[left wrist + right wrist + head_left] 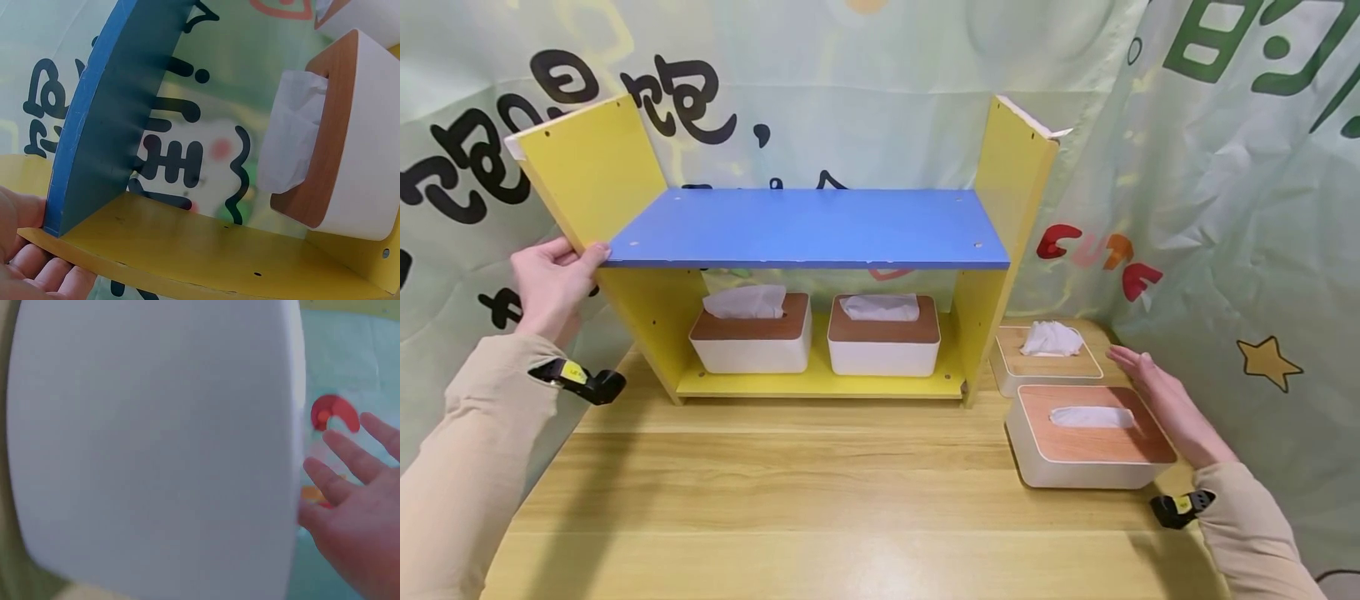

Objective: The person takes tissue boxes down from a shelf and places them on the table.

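A yellow shelf unit (pixel 820 385) with a blue middle board (pixel 812 225) stands on the table. My left hand (pixel 553 279) grips the front edge of its left side panel, thumb against the blue board's end; the left wrist view shows the fingers curled under the yellow panel. On the bottom shelf sit two tissue boxes, a left one (pixel 751 354) and a right one (pixel 883 357), white with brown wood lids. My right hand (pixel 1168 408), fingers straight, is beside the front tissue box (pixel 1090 471) on the table, whose white side (pixel 156 450) fills much of the right wrist view.
Behind the front box, right of the shelf, stands another tissue box (pixel 1011 383) with a lighter wood lid. A printed cloth (pixel 865 100) hangs behind and along both sides. The wooden table (pixel 790 492) extends in front of the shelf.
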Demonstrator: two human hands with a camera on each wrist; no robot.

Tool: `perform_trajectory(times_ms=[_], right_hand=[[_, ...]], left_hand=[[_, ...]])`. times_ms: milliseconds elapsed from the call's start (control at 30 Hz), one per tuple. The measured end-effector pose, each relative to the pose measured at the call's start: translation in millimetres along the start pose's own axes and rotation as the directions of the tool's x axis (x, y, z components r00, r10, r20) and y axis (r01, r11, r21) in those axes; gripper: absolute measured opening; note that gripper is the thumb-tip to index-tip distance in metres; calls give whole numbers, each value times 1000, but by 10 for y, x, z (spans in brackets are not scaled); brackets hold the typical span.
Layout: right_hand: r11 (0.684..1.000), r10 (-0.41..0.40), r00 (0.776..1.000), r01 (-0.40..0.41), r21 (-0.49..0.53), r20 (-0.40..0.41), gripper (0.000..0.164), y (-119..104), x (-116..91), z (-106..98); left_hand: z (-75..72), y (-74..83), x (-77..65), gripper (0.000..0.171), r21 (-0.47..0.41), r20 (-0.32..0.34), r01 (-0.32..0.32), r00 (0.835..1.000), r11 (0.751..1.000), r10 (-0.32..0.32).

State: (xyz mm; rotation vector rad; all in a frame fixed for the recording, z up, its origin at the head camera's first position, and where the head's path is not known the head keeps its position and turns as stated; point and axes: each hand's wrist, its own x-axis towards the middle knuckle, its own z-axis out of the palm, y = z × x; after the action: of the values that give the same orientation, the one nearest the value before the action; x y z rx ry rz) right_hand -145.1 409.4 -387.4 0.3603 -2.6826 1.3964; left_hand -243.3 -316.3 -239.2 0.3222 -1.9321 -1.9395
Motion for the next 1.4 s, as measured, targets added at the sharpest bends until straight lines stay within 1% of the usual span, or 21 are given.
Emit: perform_trajectory(times_ms=[100,200,267,367,433,567,700,833,967,1033,1133,1267,1400], right_hand=[[998,-37,998,39,41,-48,59,-83,29,56],[988,-72,994,83,128,-87,56,-180,53,118],[968,-101,989,122,220,-104,52,-246,76,162],[920,-146,980,186,346,-137,43,-345,123,235],[889,-174,972,223,400,-157,37,-406,158,292],[854,-193,966,252,455,-171,32,-534,211,401],[837,-197,967,253,485,-163,30,-662,247,506],[832,-236,961,275,481,-142,29,-777,295,625],[832,-283,953,298,468,-103,29,-874,356,754],[835,-293,952,300,461,-89,30,-913,383,815],[843,-291,953,297,448,-84,29,-964,419,901],[864,-270,959,281,416,-88,26,-1030,460,997],[881,-249,965,260,395,-81,31,-1085,495,1075]], left_hand=[[2,-6,-1,63,0,2,-2,1000,1000,2],[3,-11,-2,63,0,0,-4,1000,1000,4],[2,-12,-2,63,4,-2,-10,1000,1000,10],[2,-14,-3,63,10,-7,-22,1000,1000,22],[2,-15,-4,63,5,-6,-27,1000,1000,27],[2,-13,-5,63,-5,-6,-28,1000,1000,28],[7,-6,-6,62,12,-9,-27,1000,1000,28],[10,-2,-9,62,10,-5,-23,1000,1000,23],[5,-4,-14,63,9,-1,-20,1000,1000,20],[3,-5,-15,63,12,-3,-19,1000,1000,19],[0,-7,-15,63,11,-7,-20,1000,1000,20],[1,-12,-12,63,-2,-3,-24,1000,1000,24],[0,-19,-5,62,-4,-1,-27,1000,1000,27]])
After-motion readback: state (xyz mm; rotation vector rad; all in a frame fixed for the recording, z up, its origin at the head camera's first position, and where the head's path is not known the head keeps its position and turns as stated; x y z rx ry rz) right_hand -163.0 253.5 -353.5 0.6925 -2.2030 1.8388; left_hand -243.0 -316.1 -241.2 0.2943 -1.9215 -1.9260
